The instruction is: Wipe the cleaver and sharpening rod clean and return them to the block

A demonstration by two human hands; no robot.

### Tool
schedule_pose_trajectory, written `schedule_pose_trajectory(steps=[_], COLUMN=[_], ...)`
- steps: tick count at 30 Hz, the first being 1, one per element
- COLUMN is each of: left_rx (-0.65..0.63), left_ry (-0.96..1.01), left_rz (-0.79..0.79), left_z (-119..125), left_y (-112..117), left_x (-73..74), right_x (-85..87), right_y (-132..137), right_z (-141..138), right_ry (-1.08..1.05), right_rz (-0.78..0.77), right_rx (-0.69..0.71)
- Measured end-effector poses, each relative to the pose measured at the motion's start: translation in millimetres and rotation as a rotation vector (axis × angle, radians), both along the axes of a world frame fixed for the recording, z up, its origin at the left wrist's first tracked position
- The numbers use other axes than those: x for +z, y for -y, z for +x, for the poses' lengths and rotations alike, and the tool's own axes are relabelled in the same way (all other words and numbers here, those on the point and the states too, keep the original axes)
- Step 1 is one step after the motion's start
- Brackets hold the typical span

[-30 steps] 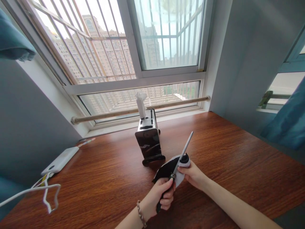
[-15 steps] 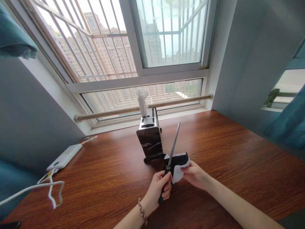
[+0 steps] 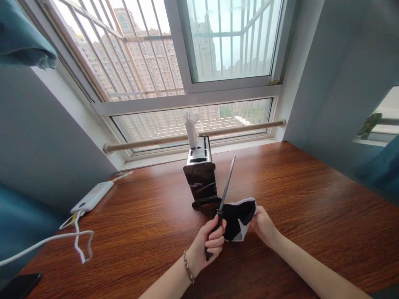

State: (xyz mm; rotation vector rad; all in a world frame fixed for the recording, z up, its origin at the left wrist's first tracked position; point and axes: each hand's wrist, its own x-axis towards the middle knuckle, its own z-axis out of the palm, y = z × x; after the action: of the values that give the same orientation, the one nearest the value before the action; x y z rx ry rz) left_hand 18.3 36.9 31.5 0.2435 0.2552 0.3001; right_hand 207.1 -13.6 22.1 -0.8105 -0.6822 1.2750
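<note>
My left hand is wrapped round the black handle of a honing steel. Its thin grey rod points up and away, leaning slightly right. My right hand pinches the right edge of a black and white cloth, which hangs just right of the handle and is partly folded over. Behind the rod stands a dark knife block with slots in its shiny top; a white-wrapped item sticks up from it.
The brown wooden table runs back to a barred window. On the left lie a white power bank with white cables and a black phone-like object. A horizontal pipe crosses before the window.
The cloth has been opened out to the right, showing more of its black side. My right hand has shifted right with it. The view has turned slightly left.
</note>
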Motion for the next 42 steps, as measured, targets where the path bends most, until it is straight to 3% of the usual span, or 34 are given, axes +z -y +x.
schedule_pose_trajectory(steps=[2,4,7,9,15,19,26,36,38,42], left_rx=[0.005,0.042,0.212,0.330,0.483,0.481,0.478,0.489,0.518,0.550], left_ry=[-0.066,-0.194,-0.511,-0.683,-0.829,-0.945,-0.997,-0.952,-0.947,-0.975], left_rz=[0.167,0.414,0.847,1.051,1.364,1.594,1.625,1.668,1.664,1.679], left_z=[3.7,9.6,18.4,20.9,14.2,12.8,10.7,9.7,9.4,8.2], left_y=[3.4,8.8,17.7,22.2,23.1,19.7,18.8,21.5,22.2,22.6], left_x=[0.3,-1.4,-6.3,-8.1,-0.8,0.2,-7.5,-12.2,-14.8,-18.3], right_x=[-0.5,-0.4,1.0,0.8,-4.3,-3.6,-7.7,-5.9,-7.1,-7.7], right_y=[-0.3,1.1,4.5,5.4,2.4,3.0,1.8,0.8,-2.0,-3.8], right_z=[-1.9,-5.0,-9.6,-10.1,-4.5,-5.2,-4.8,-5.8,-2.1,7.7], right_ry=[-0.039,-0.067,-0.070,-0.084,-0.201,-0.244,-0.357,-0.274,-0.264,-0.340], right_rz=[-0.058,-0.085,-0.051,-0.045,-0.054,-0.086,-0.183,-0.178,-0.208,-0.277], right_rx=[-0.017,0.083,0.258,0.273,0.233,0.277,0.208,0.233,0.176,-0.077])
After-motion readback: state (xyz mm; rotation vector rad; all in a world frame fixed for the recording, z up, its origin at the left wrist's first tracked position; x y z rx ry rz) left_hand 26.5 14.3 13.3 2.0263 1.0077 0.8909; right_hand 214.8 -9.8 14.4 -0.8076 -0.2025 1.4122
